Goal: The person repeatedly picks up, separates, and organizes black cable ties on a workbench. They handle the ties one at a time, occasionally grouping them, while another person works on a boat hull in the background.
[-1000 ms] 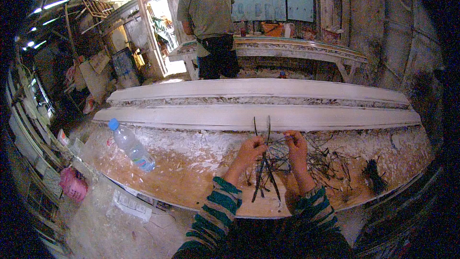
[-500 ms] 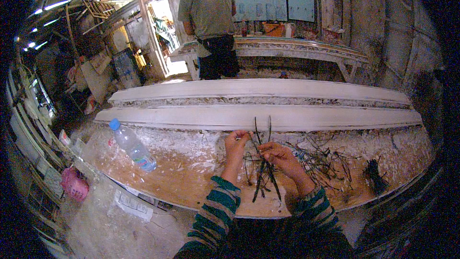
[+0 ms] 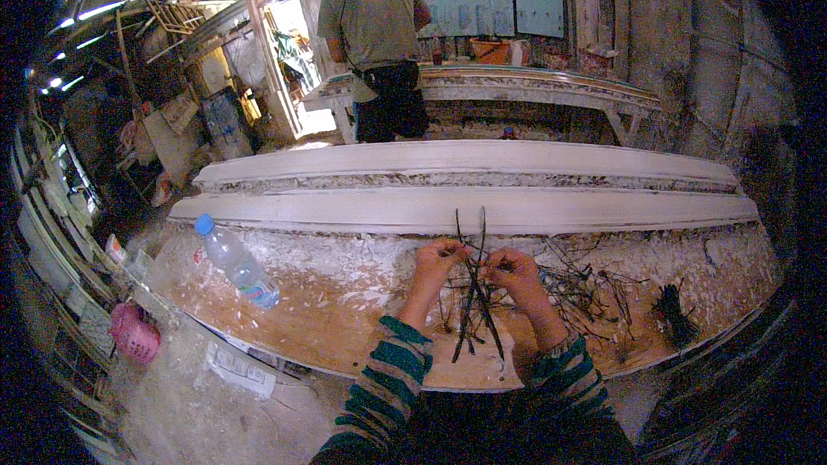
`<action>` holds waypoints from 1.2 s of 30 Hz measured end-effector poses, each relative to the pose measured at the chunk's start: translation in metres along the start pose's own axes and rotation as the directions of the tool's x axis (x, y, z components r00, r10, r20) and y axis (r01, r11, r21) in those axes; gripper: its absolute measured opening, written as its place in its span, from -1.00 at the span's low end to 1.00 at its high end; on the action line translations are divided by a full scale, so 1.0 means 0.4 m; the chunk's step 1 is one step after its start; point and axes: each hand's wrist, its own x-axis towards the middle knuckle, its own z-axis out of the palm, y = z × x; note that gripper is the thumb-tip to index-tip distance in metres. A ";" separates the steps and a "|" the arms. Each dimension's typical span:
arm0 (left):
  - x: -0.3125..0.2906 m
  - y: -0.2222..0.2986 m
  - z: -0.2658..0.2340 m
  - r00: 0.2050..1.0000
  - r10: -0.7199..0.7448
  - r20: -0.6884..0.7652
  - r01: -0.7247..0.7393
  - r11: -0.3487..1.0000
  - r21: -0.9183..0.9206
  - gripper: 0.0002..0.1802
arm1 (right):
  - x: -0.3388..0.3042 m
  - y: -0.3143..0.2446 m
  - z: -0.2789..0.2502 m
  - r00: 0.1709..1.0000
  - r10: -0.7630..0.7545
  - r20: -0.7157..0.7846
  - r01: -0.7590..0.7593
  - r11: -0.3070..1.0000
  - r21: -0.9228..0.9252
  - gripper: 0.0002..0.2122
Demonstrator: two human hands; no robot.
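Observation:
Several thin dark strands lie crossed in front of me, looking like stiff twigs or wire; which, I cannot tell. At the left of the crossing, my left hand is closed in a pinch, its fingertips on a fine dark strand. My right hand is pinched closed just right of the crossing, apparently on the same fine strand. The fingertips hide most of that strand. To the right of my right hand spreads a loose tangle of similar strands, and beyond it lies a dark bundle.
The strands lie on a paint-spattered wooden bench. Long white moulded pieces run across its far side. A clear plastic bottle lies at left. A pink container is beyond the bench's left edge. Another person stands at a far table.
My left hand has shifted slightly right and down towards the crossed strands. My right hand has turned, its fingers now curled up beside the crossing. The other person's arm has moved a little.

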 end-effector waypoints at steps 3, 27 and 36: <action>0.004 0.000 0.005 0.993 0.051 0.110 -0.053 0.998 0.020 -0.83 | 0.011 0.026 -0.004 0.978 -0.115 -0.172 0.087 0.983 -0.164 -0.89; -0.020 -0.036 0.054 0.778 0.015 0.628 0.023 0.998 -0.052 -0.83 | 0.039 0.062 -0.053 0.838 -0.373 -0.399 0.195 0.887 -0.420 -0.83; 0.018 -0.058 0.019 0.990 0.115 0.079 -0.125 0.982 0.145 -0.86 | 0.036 0.043 -0.064 0.882 -0.153 -0.446 0.014 0.954 -0.299 -0.89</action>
